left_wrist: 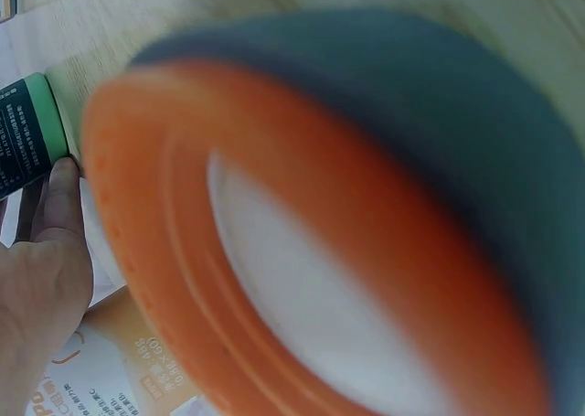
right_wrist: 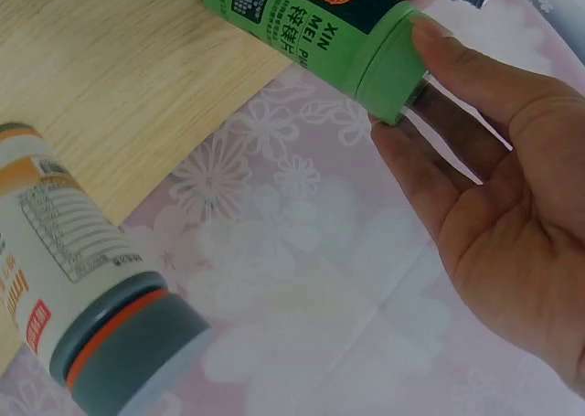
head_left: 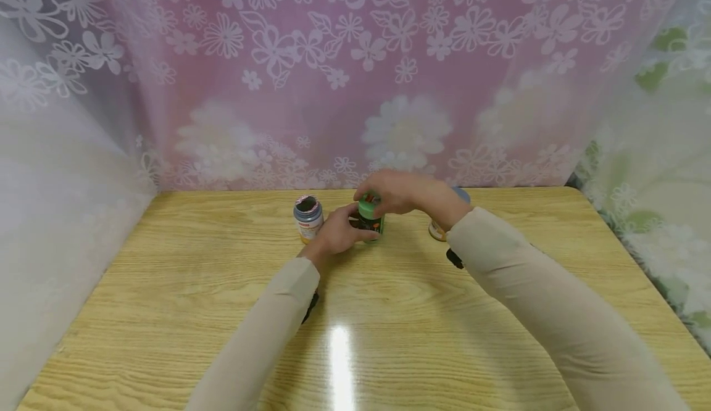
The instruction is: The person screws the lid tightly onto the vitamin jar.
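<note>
A green and black bottle [head_left: 369, 226] with a green cap [head_left: 369, 207] stands between both hands near the table's far edge. My left hand [head_left: 340, 231] holds its body, thumb in front and fingers behind. From above, my right hand [head_left: 395, 191] grips the cap; in the right wrist view, thumb and fingertips pinch the rim of that green cap [right_wrist: 393, 69]. Beside my left hand stands a white and orange bottle [head_left: 308, 221] with a blue-grey top. In the left wrist view, a large blurred orange ring [left_wrist: 151, 187] with a white centre hides much of the scene.
Another white bottle [right_wrist: 69, 242] with a grey cap and an orange ring stands to the right, partly behind my right forearm in the head view. A wooden table [head_left: 222, 300] lies beneath. A pink flowered curtain [head_left: 333, 108] hangs behind its far edge.
</note>
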A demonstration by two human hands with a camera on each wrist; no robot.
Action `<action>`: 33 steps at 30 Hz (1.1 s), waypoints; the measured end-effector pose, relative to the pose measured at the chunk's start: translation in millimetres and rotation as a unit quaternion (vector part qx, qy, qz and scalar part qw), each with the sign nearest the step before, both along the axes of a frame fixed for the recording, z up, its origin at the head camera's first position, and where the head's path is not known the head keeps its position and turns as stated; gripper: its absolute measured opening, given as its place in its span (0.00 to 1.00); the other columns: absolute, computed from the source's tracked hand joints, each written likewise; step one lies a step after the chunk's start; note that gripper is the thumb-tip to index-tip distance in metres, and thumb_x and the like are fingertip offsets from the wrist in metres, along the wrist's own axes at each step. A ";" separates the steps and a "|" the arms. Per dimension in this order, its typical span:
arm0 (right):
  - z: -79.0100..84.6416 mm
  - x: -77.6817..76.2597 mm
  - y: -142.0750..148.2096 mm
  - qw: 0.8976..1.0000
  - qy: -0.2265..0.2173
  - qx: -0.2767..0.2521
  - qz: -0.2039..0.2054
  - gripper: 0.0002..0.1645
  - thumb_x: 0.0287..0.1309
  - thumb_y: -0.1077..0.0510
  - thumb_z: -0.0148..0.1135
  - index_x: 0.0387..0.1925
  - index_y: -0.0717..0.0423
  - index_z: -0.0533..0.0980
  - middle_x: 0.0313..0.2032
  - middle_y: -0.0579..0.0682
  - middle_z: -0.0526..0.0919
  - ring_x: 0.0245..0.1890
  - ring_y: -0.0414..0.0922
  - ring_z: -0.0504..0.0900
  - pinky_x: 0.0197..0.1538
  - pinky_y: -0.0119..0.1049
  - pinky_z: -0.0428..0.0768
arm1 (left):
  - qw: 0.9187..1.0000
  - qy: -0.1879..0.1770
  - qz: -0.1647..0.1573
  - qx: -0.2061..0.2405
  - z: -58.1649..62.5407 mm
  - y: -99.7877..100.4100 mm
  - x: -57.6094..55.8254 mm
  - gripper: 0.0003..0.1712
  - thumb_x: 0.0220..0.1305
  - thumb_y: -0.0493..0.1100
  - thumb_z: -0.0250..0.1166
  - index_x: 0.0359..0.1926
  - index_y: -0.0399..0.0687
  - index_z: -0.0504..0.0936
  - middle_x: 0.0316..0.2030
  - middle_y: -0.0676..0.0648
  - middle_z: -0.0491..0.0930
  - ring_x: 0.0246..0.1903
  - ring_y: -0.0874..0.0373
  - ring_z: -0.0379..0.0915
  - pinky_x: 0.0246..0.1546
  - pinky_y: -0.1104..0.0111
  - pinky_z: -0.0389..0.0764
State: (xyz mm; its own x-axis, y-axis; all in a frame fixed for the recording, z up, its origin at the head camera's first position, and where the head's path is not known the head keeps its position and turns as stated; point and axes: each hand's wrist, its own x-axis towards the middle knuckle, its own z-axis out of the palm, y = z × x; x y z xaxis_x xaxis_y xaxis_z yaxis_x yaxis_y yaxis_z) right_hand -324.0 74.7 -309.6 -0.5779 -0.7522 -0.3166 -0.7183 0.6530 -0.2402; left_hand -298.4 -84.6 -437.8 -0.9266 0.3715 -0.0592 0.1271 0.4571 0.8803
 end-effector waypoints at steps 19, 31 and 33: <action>-6.8 14.7 1.6 0.997 0.053 -0.015 -0.045 0.28 0.63 0.57 0.63 0.64 0.55 0.70 0.56 0.52 0.76 0.54 0.49 0.75 0.54 0.42 0.75 | 0.999 0.021 0.025 -0.032 -3.4 4.6 1.0 0.32 0.57 0.51 0.71 0.60 0.49 0.73 0.54 0.49 0.77 0.51 0.55 0.75 0.50 0.65 0.76; -11.0 16.7 -2.9 0.996 0.055 -0.032 -0.057 0.25 0.61 0.58 0.64 0.60 0.54 0.74 0.52 0.51 0.79 0.51 0.48 0.77 0.51 0.41 0.76 | 0.998 0.031 0.033 -0.031 -5.4 4.0 4.2 0.31 0.57 0.49 0.71 0.60 0.47 0.73 0.53 0.49 0.77 0.51 0.55 0.76 0.49 0.66 0.77; -10.6 16.7 -3.6 0.996 0.055 -0.026 -0.060 0.25 0.61 0.58 0.64 0.60 0.54 0.74 0.52 0.52 0.79 0.51 0.48 0.77 0.51 0.41 0.76 | 0.999 0.032 0.032 -0.031 -5.4 4.5 4.1 0.31 0.57 0.49 0.71 0.60 0.47 0.73 0.54 0.49 0.77 0.51 0.55 0.76 0.49 0.66 0.77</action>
